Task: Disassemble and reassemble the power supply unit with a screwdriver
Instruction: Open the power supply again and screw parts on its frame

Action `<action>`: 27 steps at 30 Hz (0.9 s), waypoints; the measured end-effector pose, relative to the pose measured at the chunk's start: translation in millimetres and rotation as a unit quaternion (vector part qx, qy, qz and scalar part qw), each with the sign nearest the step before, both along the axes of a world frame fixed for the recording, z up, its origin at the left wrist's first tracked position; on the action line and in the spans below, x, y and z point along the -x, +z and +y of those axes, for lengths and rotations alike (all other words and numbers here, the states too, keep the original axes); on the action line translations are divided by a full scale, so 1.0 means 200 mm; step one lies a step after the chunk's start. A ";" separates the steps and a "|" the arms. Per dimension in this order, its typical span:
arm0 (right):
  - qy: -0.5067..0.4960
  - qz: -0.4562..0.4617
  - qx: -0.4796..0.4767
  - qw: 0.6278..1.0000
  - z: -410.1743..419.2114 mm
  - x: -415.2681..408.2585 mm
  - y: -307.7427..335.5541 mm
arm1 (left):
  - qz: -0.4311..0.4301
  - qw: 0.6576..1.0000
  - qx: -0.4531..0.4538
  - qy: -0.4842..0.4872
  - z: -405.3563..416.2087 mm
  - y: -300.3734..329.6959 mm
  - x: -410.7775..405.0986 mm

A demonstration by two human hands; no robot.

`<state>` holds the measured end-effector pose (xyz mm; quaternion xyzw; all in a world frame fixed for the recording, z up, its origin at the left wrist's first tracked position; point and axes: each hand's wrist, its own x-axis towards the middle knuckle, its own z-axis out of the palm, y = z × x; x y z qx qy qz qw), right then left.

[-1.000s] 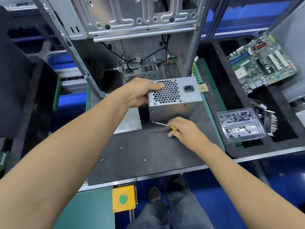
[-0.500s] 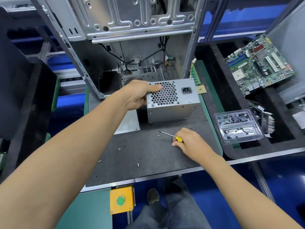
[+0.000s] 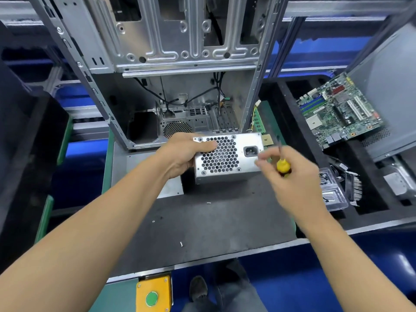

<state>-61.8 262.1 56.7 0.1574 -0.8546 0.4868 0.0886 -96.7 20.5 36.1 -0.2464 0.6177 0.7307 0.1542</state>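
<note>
Since a moment ago the right hand (image 3: 290, 176) has come up off the mat (image 3: 202, 221) with the screwdriver (image 3: 282, 164) and now sits blurred by the right end of the PSU (image 3: 227, 154); the PSU looks slightly rotated too. Left hand (image 3: 182, 154) grips the PSU's left end, thumb (image 3: 208, 145) lying over the fan grille, fingers hidden behind. PSU rests on the mat's far edge, just in front of the open case (image 3: 180, 64), socket face up. Right hand's fingers are curled round the yellow handle, shaft pointing away; the tip is too blurred to place. Next, I'd guess: seat the tip square in a corner screw before turning, press along the axis, keep the left hand clamping so the box doesn't spin. Loose screws (image 3: 181, 244) lie on the near mat; keep them from rolling off.
</note>
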 end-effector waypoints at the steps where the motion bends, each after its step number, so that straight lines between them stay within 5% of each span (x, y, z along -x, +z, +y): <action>1: -0.011 -0.014 0.013 1.000 -0.02 0.06 0.04 | 0.001 1.000 0.003 0.000 0.00 0.00 0.00; 17: 0.085 -0.089 -0.135 0.983 -0.19 0.35 0.09 | 0.024 0.998 -0.051 -0.011 0.01 -0.01 -0.05; 27: 0.128 0.148 -0.362 0.912 -0.25 0.38 0.12 | 0.016 0.998 -0.055 -0.001 0.01 -0.02 -0.02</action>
